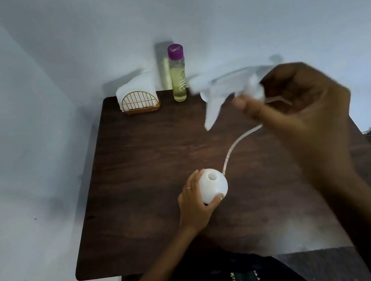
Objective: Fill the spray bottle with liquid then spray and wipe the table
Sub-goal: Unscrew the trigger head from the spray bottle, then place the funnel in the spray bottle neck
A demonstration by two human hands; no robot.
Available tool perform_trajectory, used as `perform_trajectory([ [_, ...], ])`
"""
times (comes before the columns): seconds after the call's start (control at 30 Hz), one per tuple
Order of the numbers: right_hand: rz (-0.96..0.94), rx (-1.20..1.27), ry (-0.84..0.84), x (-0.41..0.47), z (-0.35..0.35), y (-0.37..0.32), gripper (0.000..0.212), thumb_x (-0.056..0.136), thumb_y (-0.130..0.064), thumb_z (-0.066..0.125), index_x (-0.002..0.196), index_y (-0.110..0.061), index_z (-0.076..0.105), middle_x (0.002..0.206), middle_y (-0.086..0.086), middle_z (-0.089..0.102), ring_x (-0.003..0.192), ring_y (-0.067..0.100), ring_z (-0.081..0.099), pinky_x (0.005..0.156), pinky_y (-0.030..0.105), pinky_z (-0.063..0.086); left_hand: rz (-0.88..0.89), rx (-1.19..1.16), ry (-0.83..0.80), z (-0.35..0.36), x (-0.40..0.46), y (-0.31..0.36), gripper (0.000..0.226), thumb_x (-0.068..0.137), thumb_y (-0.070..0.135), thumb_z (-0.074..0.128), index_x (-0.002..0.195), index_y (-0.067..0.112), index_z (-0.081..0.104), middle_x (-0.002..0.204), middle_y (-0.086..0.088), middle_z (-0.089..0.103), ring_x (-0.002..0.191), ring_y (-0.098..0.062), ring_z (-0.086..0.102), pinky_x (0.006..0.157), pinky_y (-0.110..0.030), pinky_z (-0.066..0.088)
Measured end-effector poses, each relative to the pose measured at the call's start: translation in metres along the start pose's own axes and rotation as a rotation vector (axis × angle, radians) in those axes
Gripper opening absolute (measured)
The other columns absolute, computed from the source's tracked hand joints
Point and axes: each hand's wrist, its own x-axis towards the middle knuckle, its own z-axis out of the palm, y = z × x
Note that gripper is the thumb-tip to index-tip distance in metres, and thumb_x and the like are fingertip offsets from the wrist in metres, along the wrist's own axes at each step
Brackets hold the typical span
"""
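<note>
1. The right hand (300,105), nearest the camera and raised high on the right, has its fingers curled round the collar of the white spray head (227,85). The head is blurred, so just how the fingers sit on it I cannot tell. Held up like this, its dip tube (237,143) hangs free and curves down to the left, its tip just beside the bottle; it looks clear of the neck rather than inside.

2. The left hand (195,203), lower and nearer the middle, wraps the white spray bottle (213,185), fingers behind on the left and the thumb across its near side. The grip most likely steadies the light bottle upright on the table (142,213) with its open mouth facing up, ready for pouring.

3. Farther out, at the far edge against the wall, stands a clear bottle of pale yellow liquid (178,77) with its purple cap on, well apart from both hands. It is presumably the filling supply and is not yet opened.

4. Just left of it sits a wire napkin holder (139,102) with white napkins (135,87), probably for the wiping.

5. Judged from this, filling has not begun. The spray head needs parking somewhere first, to free a hand for the cap.
</note>
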Motion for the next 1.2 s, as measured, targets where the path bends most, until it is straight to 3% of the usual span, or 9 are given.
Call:
perform_trajectory([
  [0.13, 0.270, 0.197, 0.032, 0.031, -0.031, 0.042, 0.020, 0.069, -0.021, 0.082, 0.080, -0.017, 0.065, 0.069, -0.004, 0.068, 0.061, 0.011, 0.064, 0.061, 0.023, 0.052, 0.012, -0.005, -0.007, 0.000, 0.001, -0.001, 0.081, 0.074, 0.068, 0.056, 0.143, 0.037, 0.028, 0.152, 0.014, 0.030, 0.134, -0.009, 0.036, 0.106, -0.043, 0.035],
  [0.3, 0.649, 0.188, 0.017, 0.031, -0.041, 0.130, 0.015, 0.074, -0.016, 0.077, 0.077, -0.008, 0.065, 0.065, 0.004, 0.061, 0.049, 0.007, 0.055, 0.050, 0.017, 0.046, 0.011, -0.007, -0.012, -0.001, 0.002, 0.000, 0.080, 0.073, 0.066, 0.056, 0.143, 0.037, 0.029, 0.151, 0.014, 0.031, 0.134, -0.009, 0.036, 0.106, -0.041, 0.035],
  [0.47, 1.038, 0.253, 0.033, -0.004, -0.028, 0.208, 0.011, 0.079, -0.007, 0.074, 0.078, -0.006, 0.063, 0.060, -0.002, 0.069, 0.052, 0.004, 0.064, 0.048, 0.015, 0.050, 0.020, 0.028, -0.012, -0.002, 0.001, 0.000, 0.080, 0.074, 0.065, 0.056, 0.143, 0.035, 0.030, 0.151, 0.011, 0.032, 0.134, -0.012, 0.037, 0.104, -0.043, 0.037],
  [0.57, 1.202, 0.250, 0.049, -0.021, -0.018, 0.236, 0.015, 0.077, -0.006, 0.075, 0.086, -0.005, 0.064, 0.075, 0.005, 0.068, 0.056, 0.008, 0.066, 0.047, 0.016, 0.051, 0.013, 0.033, -0.026, -0.003, 0.000, 0.001, 0.080, 0.075, 0.062, 0.059, 0.143, 0.037, 0.027, 0.151, 0.010, 0.030, 0.135, -0.013, 0.035, 0.103, -0.042, 0.034],
  [0.73, 1.252, 0.190, -0.003, -0.040, 0.001, 0.258, 0.015, 0.075, -0.005, 0.077, 0.077, -0.006, 0.062, 0.074, 0.008, 0.066, 0.058, 0.011, 0.065, 0.056, 0.019, 0.054, 0.002, 0.038, -0.036, -0.003, 0.000, 0.002, 0.080, 0.078, 0.053, 0.067, 0.145, 0.037, 0.026, 0.151, 0.010, 0.028, 0.134, -0.012, 0.033, 0.103, -0.039, 0.031],
  [0.83, 1.215, 0.115, 0.001, -0.044, 0.010, 0.266, 0.018, 0.072, -0.005, 0.080, 0.069, -0.005, 0.062, 0.066, 0.009, 0.066, 0.049, 0.011, 0.062, 0.050, 0.019, 0.049, 0.000, 0.034, -0.041, -0.003, 0.001, 0.001, 0.080, 0.078, 0.054, 0.068, 0.145, 0.036, 0.027, 0.150, 0.011, 0.029, 0.133, -0.010, 0.033, 0.102, -0.038, 0.033],
  [0.97, 1.204, -0.023, 0.007, -0.050, 0.016, 0.276, 0.021, 0.068, -0.008, 0.084, 0.065, -0.005, 0.063, 0.076, 0.017, 0.069, 0.062, 0.022, 0.062, 0.055, 0.026, 0.050, 0.002, 0.020, -0.056, -0.003, 0.001, 0.001, 0.082, 0.075, 0.061, 0.060, 0.145, 0.036, 0.026, 0.150, 0.011, 0.030, 0.133, -0.010, 0.034, 0.102, -0.041, 0.036],
  [1.13, 1.185, -0.024, 0.052, -0.058, 0.018, 0.279, 0.030, 0.070, -0.010, 0.082, 0.089, 0.008, 0.067, 0.085, 0.019, 0.068, 0.063, 0.021, 0.061, 0.059, 0.030, 0.052, 0.000, 0.013, -0.069, -0.003, 0.003, 0.000, 0.082, 0.074, 0.064, 0.058, 0.145, 0.034, 0.027, 0.150, 0.013, 0.032, 0.132, -0.005, 0.035, 0.105, -0.042, 0.035],
  [1.2, 1.185, -0.034, 0.066, -0.059, 0.018, 0.277, 0.032, 0.071, -0.014, 0.082, 0.092, 0.005, 0.067, 0.084, 0.016, 0.067, 0.063, 0.018, 0.059, 0.056, 0.029, 0.051, -0.004, 0.013, -0.086, -0.003, 0.003, 0.000, 0.085, 0.074, 0.066, 0.056, 0.145, 0.034, 0.025, 0.151, 0.014, 0.030, 0.133, -0.004, 0.034, 0.106, -0.041, 0.032],
])
